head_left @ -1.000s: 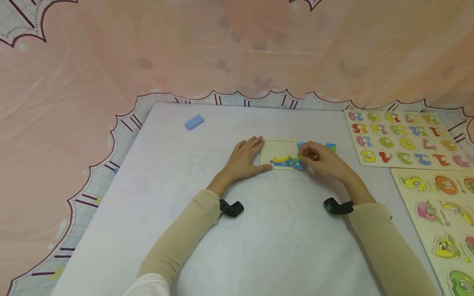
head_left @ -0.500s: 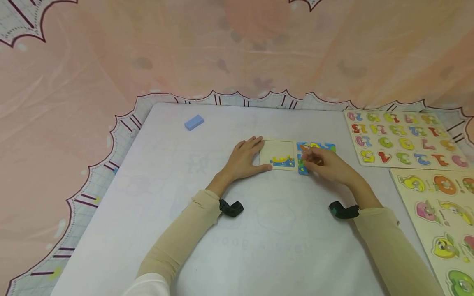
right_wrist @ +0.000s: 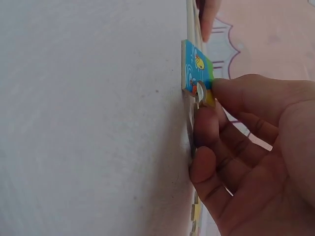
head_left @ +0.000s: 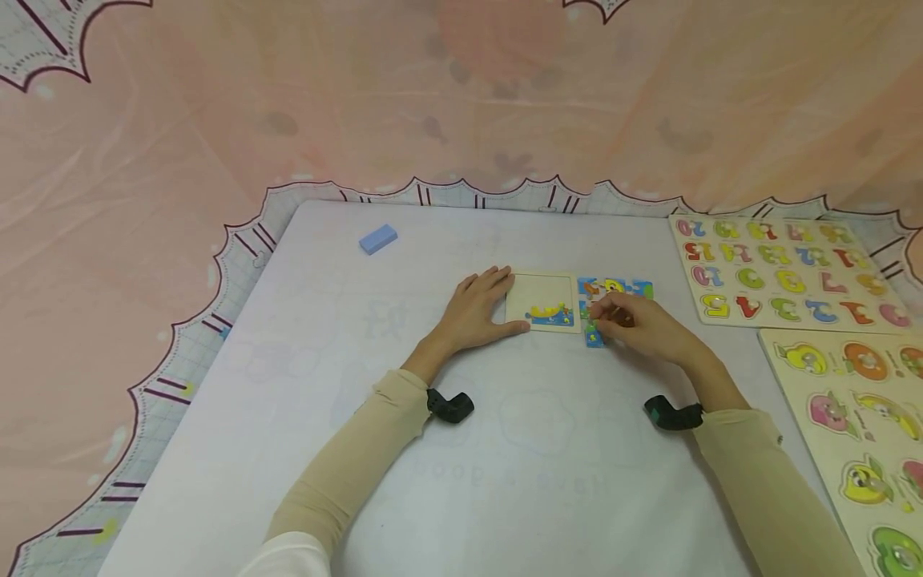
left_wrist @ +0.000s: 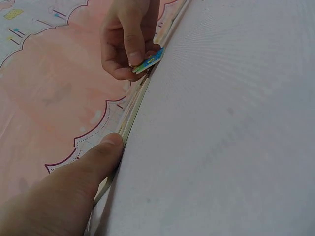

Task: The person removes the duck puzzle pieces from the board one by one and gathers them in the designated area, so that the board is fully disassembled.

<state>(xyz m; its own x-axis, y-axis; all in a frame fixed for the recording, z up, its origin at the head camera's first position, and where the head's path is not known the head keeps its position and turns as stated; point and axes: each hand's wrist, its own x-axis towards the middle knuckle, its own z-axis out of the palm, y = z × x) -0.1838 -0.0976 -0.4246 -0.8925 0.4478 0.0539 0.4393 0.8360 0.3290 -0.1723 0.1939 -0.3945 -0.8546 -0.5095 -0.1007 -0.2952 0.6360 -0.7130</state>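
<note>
My left hand [head_left: 479,308] lies with fingers extended along the left side of a small wooden puzzle tray [head_left: 521,290], thumb against its near edge. A joined blue-and-yellow section [head_left: 554,317] fills the tray's lower right corner. Just right of the tray, my right hand [head_left: 627,320] pinches a blue puzzle piece [right_wrist: 194,69] between thumb and fingers. That piece shows a small yellow fish and is tilted up in the right wrist view. Behind the right hand lie more colourful puzzle pieces [head_left: 638,288], partly hidden by it.
A blue block [head_left: 378,239] lies on the white table [head_left: 433,497] at the back left. At the right are a number board [head_left: 793,272] and a fruit board [head_left: 836,441] with raised pieces. A patterned curtain [head_left: 461,104] hangs behind the table.
The right hand has drawn back from the tray's lower right corner, moving slightly right and nearer with the puzzle piece. The left hand and tray have stayed put.
</note>
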